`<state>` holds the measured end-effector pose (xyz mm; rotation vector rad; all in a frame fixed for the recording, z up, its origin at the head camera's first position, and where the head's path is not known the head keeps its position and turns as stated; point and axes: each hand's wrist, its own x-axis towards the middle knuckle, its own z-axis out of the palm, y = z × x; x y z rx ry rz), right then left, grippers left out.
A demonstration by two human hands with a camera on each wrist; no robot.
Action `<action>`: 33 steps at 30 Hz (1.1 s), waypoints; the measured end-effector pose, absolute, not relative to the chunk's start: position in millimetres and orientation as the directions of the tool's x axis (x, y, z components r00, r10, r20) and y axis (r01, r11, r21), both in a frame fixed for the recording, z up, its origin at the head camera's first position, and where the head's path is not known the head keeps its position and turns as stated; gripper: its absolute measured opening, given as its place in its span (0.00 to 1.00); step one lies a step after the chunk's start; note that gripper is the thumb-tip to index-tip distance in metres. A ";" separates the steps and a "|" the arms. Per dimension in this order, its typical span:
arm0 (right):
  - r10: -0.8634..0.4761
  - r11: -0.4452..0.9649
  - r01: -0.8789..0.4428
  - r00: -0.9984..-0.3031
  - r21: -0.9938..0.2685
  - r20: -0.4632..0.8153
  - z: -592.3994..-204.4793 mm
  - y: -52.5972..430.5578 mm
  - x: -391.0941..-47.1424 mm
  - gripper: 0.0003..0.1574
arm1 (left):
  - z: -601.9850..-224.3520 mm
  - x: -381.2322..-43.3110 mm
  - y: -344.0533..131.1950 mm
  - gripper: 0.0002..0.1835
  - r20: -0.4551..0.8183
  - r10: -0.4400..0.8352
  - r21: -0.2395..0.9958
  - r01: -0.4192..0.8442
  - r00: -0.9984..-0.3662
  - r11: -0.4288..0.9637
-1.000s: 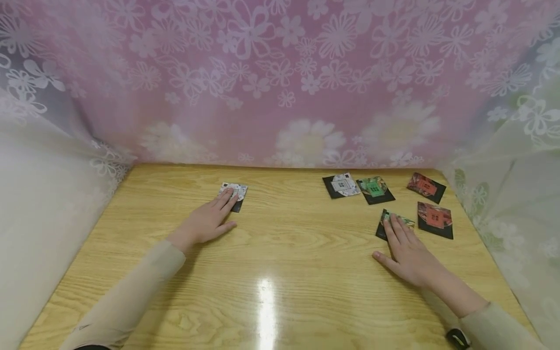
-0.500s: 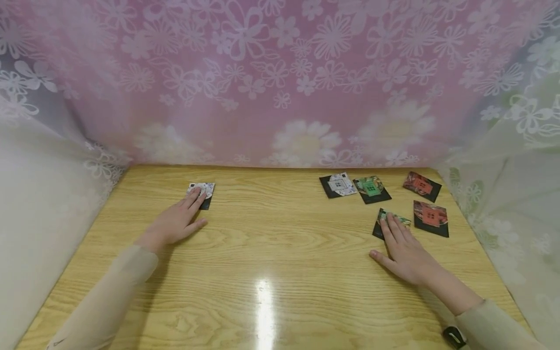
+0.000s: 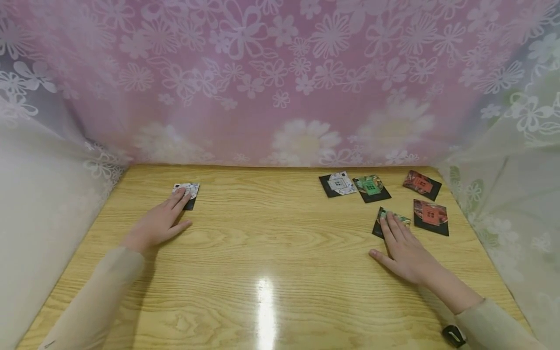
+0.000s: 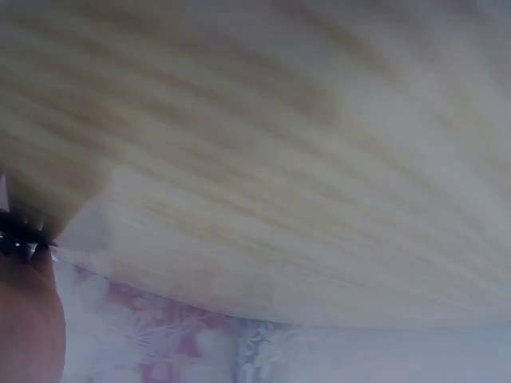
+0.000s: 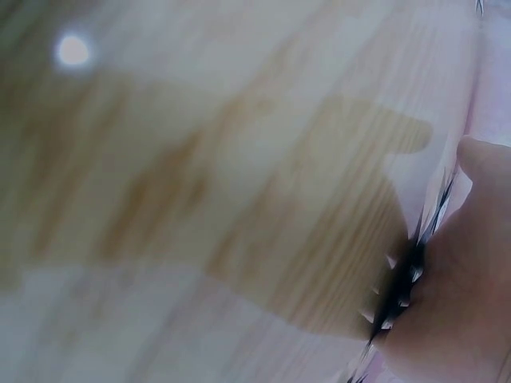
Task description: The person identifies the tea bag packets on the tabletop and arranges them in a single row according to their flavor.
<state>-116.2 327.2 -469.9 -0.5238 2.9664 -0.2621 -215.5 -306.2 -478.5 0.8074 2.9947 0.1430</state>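
Observation:
In the head view my left hand (image 3: pixel 159 221) lies with straight fingers on a white-and-black packet (image 3: pixel 193 192) at the table's left, its fingertips covering part of the label. Over on the right, my right hand (image 3: pixel 407 250) rests its straight fingertips on a green-and-black packet (image 3: pixel 379 227), hiding much of it. Just right of those fingers lies a red-and-black packet (image 3: pixel 431 217). The right wrist view catches part of the right hand (image 5: pixel 455 279) low over the table. Only a sliver of the left hand (image 4: pixel 30 319) shows in the left wrist view.
Toward the back right lie another white-and-black packet (image 3: pixel 338 184), another green-and-black packet (image 3: pixel 372 188) and a second red-and-black packet (image 3: pixel 422 185). The wooden table (image 3: pixel 271 243) meets a pink floral curtain (image 3: pixel 280 87) at the back, with pale cloth hanging along both sides.
My left hand has slid leftward across the table, and the white-and-black packet under its fingers has moved with it. The right hand stays on its green-and-black packet.

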 end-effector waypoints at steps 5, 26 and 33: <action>-0.348 0.927 -0.330 -0.934 -0.177 -0.081 -469.9 327.8 -116.4 0.57 | -479.2 -213.7 -315.0 0.44 -0.016 0.499 0.087 0.496 -0.866 0.864; -0.349 0.926 -0.332 -0.934 -0.181 -0.074 -469.2 327.6 -116.2 0.57 | -476.9 -212.7 -326.8 0.43 0.021 0.497 0.043 0.497 -0.868 0.867; -0.350 0.929 -0.331 -0.931 -0.165 -0.101 -469.7 328.9 -117.5 0.57 | -477.4 -214.1 -330.3 0.42 0.056 0.518 0.023 0.520 -0.854 0.854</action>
